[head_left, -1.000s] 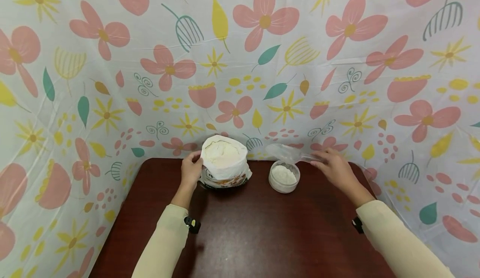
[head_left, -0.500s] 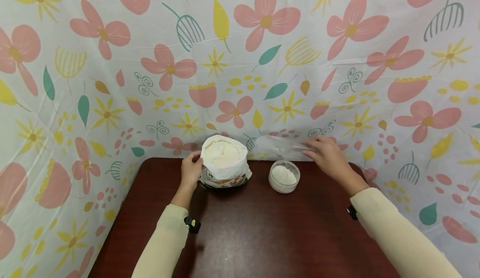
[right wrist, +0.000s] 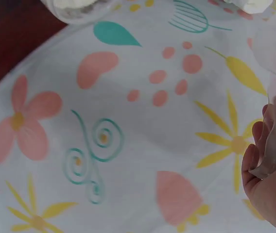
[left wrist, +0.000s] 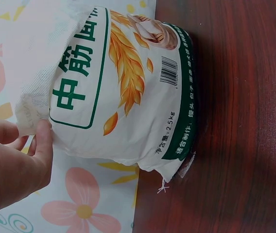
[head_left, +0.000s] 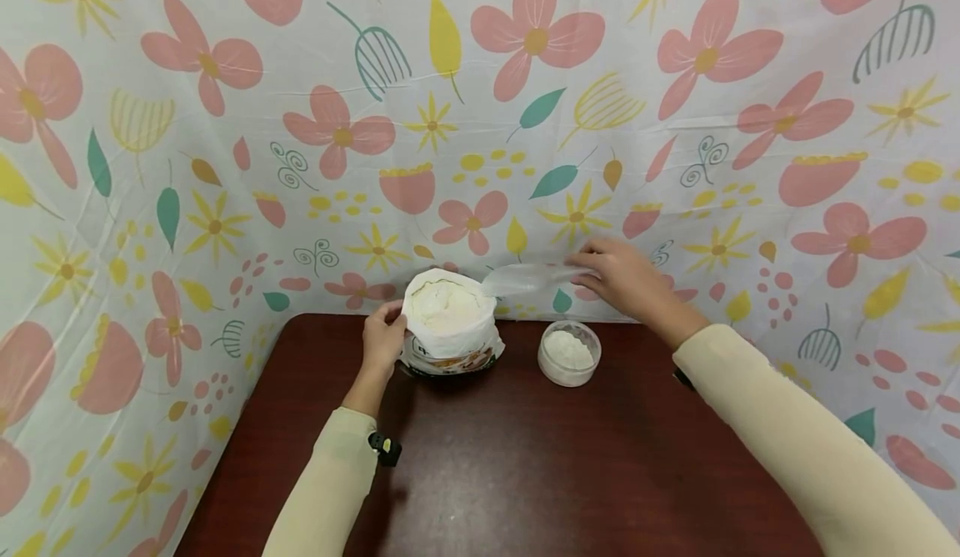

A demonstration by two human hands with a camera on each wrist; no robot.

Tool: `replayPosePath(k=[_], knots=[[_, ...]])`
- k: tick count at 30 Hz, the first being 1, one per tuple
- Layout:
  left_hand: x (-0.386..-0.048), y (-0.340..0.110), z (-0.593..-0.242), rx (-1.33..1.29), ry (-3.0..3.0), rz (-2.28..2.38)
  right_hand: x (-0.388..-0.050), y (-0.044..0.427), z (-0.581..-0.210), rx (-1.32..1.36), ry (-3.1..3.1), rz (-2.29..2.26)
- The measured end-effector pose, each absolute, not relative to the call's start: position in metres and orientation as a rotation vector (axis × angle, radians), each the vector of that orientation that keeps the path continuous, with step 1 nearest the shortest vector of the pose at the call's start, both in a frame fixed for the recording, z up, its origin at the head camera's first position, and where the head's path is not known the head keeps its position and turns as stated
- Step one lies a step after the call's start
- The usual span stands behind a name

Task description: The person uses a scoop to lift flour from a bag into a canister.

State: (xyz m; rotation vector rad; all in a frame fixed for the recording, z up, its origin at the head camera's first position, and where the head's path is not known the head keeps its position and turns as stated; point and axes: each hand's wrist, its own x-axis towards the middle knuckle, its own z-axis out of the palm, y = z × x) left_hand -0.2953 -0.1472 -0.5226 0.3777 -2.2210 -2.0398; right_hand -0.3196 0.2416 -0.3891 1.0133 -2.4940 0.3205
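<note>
An open bag of flour point(head_left: 450, 342) stands at the back of the table, its white rim folded outward. My left hand point(head_left: 383, 342) pinches the rim on its left side; the left wrist view shows thumb and fingers on the bag's point(left wrist: 128, 97) edge. My right hand point(head_left: 618, 278) grips the handle of a clear plastic scoop point(head_left: 525, 278), whose tip is at the bag's right rim. In the right wrist view, the fingers curl round the scoop's handle point(right wrist: 275, 141). Below the right hand sits a clear round bowl point(head_left: 550, 373) with white flour in it.
The dark red-brown table point(head_left: 495, 474) reaches toward me in front of the bag and bowl. A flower-patterned cloth point(head_left: 480, 165) hangs close behind the table and along both sides.
My right hand has carried the scoop leftward and slightly up, from above the bowl to the bag's right rim. The left hand, bag and bowl have stayed put.
</note>
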Motion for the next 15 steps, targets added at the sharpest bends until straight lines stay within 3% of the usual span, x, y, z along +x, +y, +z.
replayPosePath(k=[15], knots=[[-0.298, -0.148, -0.526, 0.377, -2.228, -2.035, -0.336, 0.197, -0.367, 1.165, -2.485, -0.111]])
